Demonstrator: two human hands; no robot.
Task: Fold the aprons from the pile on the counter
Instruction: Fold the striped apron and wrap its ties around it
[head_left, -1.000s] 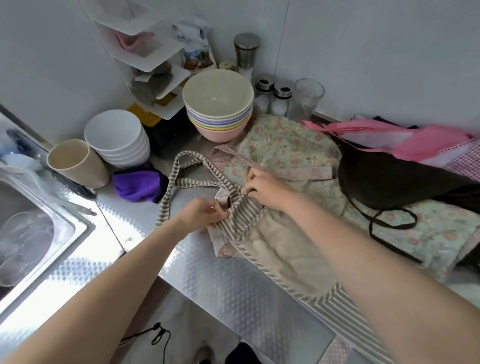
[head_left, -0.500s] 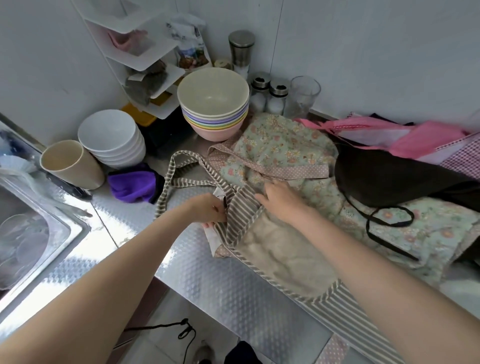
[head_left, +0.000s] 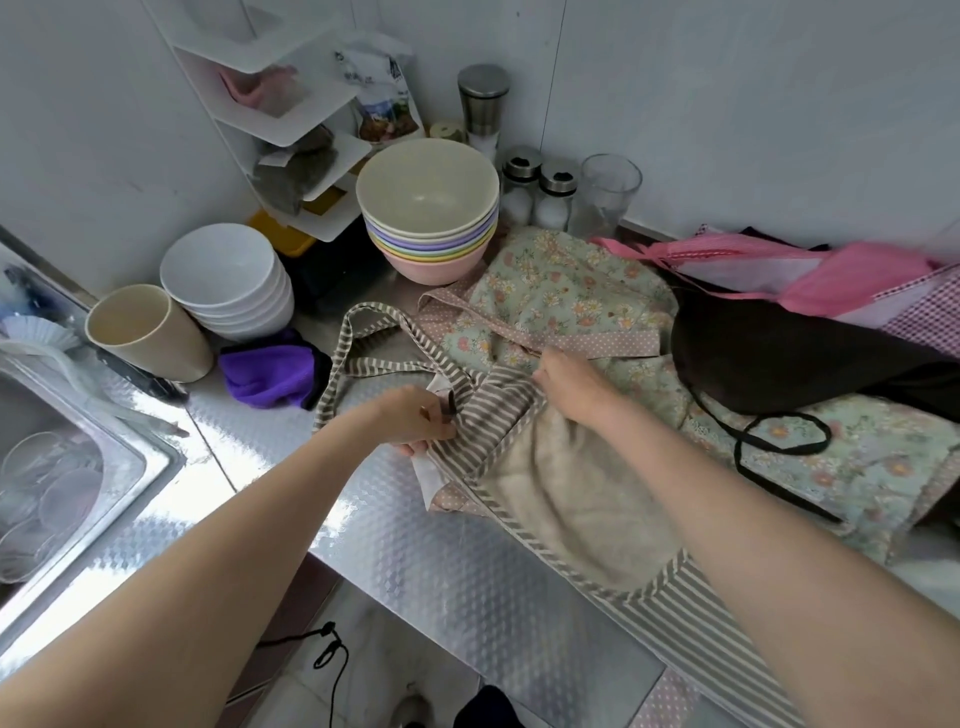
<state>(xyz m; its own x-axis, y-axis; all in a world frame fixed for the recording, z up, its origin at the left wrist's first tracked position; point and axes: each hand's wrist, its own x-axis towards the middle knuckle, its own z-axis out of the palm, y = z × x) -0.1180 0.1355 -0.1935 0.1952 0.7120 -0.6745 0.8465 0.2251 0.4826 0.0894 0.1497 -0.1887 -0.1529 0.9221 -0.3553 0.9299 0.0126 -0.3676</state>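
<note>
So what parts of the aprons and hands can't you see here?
All in the head view:
- Striped apron: lower end cut off by the bottom edge; the right forearm covers part.
- Left hand: fingertips tucked into the striped cloth, so its grip is unclear.
- Floral apron: partly buried under the dark apron.
- Pink apron: cut off by the right edge.

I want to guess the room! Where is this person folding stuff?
Most likely a home kitchen: a sink sits beside the metal counter, with stacked bowls and salt shakers nearby.

White walls (head_left: 727, 104), shiny embossed counter (head_left: 467, 582)
</note>
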